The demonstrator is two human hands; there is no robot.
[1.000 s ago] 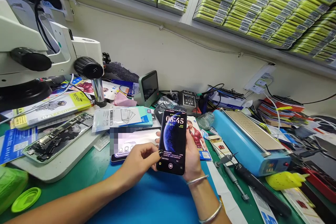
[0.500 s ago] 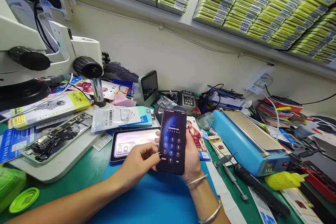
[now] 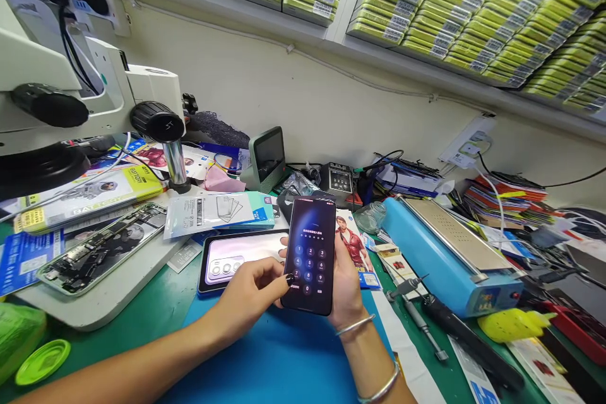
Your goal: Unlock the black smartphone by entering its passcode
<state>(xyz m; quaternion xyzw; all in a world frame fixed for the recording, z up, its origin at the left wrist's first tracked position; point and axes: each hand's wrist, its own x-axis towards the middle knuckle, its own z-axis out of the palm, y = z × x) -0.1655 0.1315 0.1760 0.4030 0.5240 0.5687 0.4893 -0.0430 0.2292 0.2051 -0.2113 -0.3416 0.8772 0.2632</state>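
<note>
Right hand is gripping the lit phone, fingers wrapping behind, tips showing at its left edge. Left hand is curling, thumb overlapping the keypad's lower left; grip and contact: cannot tell. Beyond, a second phone is lying on the table; a small monitor is standing near the wall.

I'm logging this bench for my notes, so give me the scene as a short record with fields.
Right hand: wraps the dark phone
Left hand: thumb at the phone's lower left edge
Phone screen: lit, number keypad
Under the hands: blue mat
Beyond left hand: pale phone, camera side up
Far left: opened phone, inner parts exposed, on a white base
Right side: blue machine, yellow bottle
</note>
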